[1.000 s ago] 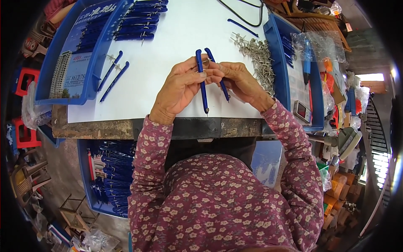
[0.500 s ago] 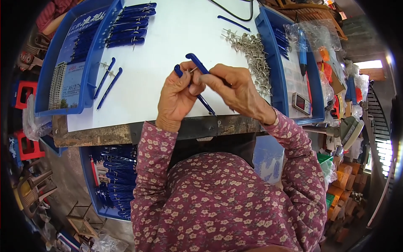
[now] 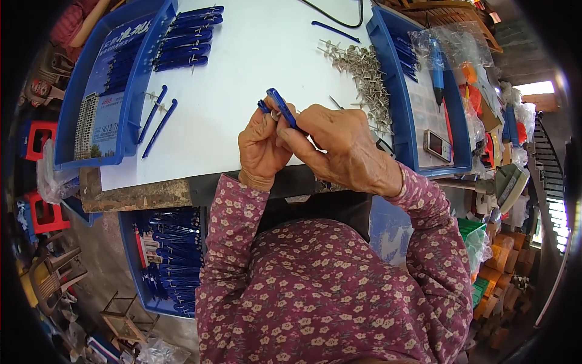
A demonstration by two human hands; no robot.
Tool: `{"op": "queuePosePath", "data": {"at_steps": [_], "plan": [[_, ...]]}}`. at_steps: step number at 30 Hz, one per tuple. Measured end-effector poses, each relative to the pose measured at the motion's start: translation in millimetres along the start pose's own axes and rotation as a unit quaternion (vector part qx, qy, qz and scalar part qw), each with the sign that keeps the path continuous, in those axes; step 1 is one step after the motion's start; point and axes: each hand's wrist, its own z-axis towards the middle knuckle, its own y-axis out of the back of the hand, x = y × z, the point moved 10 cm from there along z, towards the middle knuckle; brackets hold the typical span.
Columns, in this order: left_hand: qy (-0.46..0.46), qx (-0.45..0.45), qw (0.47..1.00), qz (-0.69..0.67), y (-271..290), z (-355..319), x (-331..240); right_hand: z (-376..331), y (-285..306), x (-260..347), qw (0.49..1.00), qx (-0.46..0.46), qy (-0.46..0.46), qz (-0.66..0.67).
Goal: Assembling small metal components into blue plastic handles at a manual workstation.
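My left hand (image 3: 262, 148) pinches a slim blue plastic strip, of which only the end (image 3: 263, 106) shows above the fingers. Pressed close beside it is a second blue plastic strip (image 3: 281, 107) with a rounded tip, gripped between the thumb and fingers of my right hand (image 3: 339, 142). The two strips lie almost side by side, and the fingers hide where they meet. From behind my right hand sticks out a thin dark, pointed thing (image 3: 336, 102); I cannot make out what it is or whether I hold it.
Metal pins with round heads (image 3: 364, 73) are heaped at the right, by a blue tray (image 3: 397, 115) holding a phone (image 3: 437, 145) and a blue pen-like tool (image 3: 436, 70). More strips (image 3: 188, 39) lie at the left near another blue tray (image 3: 128, 121). A bin of strips (image 3: 173, 261) stands below.
My right hand has turned and moved slightly right and down, bringing its strip closer against the left one. The thin pointed thing now shows behind my right hand.
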Motion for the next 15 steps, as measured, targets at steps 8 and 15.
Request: {"op": "queuePosePath", "data": {"at_steps": [8, 15], "plan": [[-0.096, -0.077, 0.966, 0.226, -10.0, 5.2, -33.1, -15.7, -33.7, -47.3, 0.850, 0.134, -0.214, 0.462], [-0.035, -0.041, 0.929, 0.365, -28.5, 13.9, -19.5, 10.6, -1.0, -56.5, 0.906, 0.067, -0.178, 0.378]]}}
